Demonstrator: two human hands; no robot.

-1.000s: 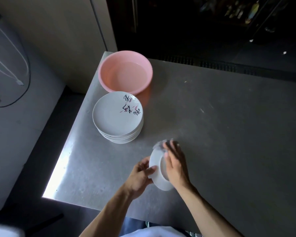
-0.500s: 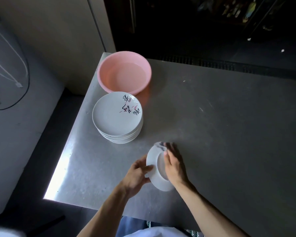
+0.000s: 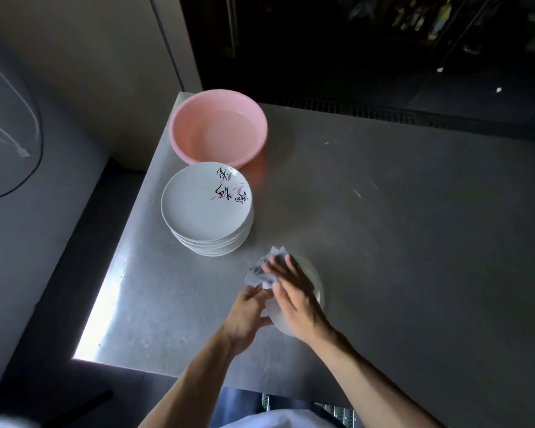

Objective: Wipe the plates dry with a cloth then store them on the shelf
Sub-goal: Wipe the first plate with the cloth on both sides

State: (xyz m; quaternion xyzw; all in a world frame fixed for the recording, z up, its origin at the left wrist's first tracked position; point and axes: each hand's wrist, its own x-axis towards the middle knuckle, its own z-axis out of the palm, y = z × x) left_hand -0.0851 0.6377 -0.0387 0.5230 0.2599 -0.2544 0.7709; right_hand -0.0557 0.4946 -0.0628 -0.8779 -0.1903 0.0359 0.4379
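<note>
Surface (image 3: 399, 230): grey and matte. The landmark is the stack of plates (image 3: 206, 208), white, with the top one carrying black and pink markings.

- A pink basin (image 3: 218, 128) is standing just behind the stack. Whether the two rims are touching cannot be told.
- A single white plate (image 3: 318, 287) is being held just in front of the stack and a little to its right, tilted. Whether it is resting on the surface cannot be told.
- The left hand (image 3: 247, 313) is gripping the plate's edge on the side toward the stack, with its fingers curled round the rim.
- The right hand (image 3: 294, 291) is lying across the plate's face, fingers straight and close together, pressing a crumpled grey-white cloth (image 3: 261, 270) against it.
- The cloth is bunching out past the fingertips on the side nearest the stack, close to the stack but not touching it.
</note>
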